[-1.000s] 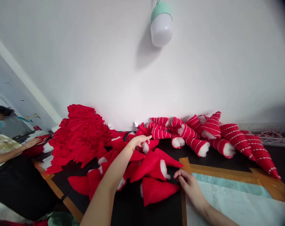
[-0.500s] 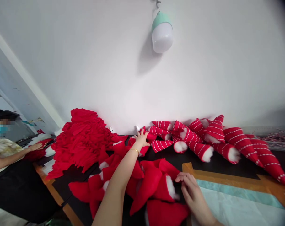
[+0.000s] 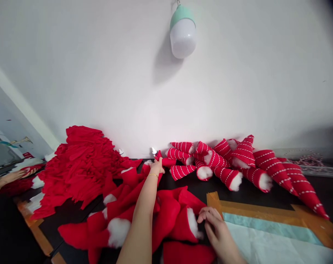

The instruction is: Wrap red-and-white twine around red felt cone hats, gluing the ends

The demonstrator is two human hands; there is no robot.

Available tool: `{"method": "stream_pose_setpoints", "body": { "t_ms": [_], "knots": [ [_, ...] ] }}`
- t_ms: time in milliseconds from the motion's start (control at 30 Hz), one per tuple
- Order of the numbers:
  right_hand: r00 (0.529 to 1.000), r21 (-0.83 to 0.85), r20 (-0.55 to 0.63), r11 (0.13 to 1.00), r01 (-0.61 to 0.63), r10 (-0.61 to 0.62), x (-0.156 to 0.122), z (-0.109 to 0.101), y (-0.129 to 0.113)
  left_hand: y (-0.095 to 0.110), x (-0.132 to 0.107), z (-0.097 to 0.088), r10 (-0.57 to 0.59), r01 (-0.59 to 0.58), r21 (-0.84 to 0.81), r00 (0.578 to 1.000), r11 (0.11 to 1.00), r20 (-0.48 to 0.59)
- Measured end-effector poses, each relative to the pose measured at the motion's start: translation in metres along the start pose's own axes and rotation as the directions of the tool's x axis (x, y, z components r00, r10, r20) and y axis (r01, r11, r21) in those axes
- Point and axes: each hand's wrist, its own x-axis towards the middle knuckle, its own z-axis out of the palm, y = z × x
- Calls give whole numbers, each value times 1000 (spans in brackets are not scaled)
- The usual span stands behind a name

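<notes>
My left hand [image 3: 157, 167] reaches far across the black table and rests among red felt hats with white fluffy trim [image 3: 128, 212], its fingers on a red felt tip near the wall. My right hand [image 3: 212, 223] curls against the edge of a red felt hat with white trim [image 3: 183, 223] in the near heap. Both hands touch felt, but neither grip is plain. Along the wall lies a row of red cones with white stitched stripes [image 3: 227, 165], their open ends stuffed with white fluff.
A tall heap of red felt pieces [image 3: 81, 165] rises at the left. Bottom right lies a pale sheet with a tan taped border [image 3: 265, 211]. A co-worker's hand [image 3: 16, 176] rests on red felt at the far left. A lamp [image 3: 183, 33] hangs on the white wall.
My left hand has pushed further back, from the near hats to those by the wall. The near hats have shifted, a white-trimmed one now showing at lower left. The whole view has shifted slightly.
</notes>
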Motion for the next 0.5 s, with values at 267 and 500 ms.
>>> {"method": "stream_pose_setpoints", "body": {
  "t_ms": [267, 500],
  "knots": [
    [1000, 49, -1, 998, -31, 31, 0, 1, -1, -36, -41, -10, 73, -72, 79, 997, 994, -16],
    [1000, 52, 2, 998, -21, 21, -1, 0, 3, -64, -79, -23, 264, -265, 25, 964, 964, 37]
  ]
}}
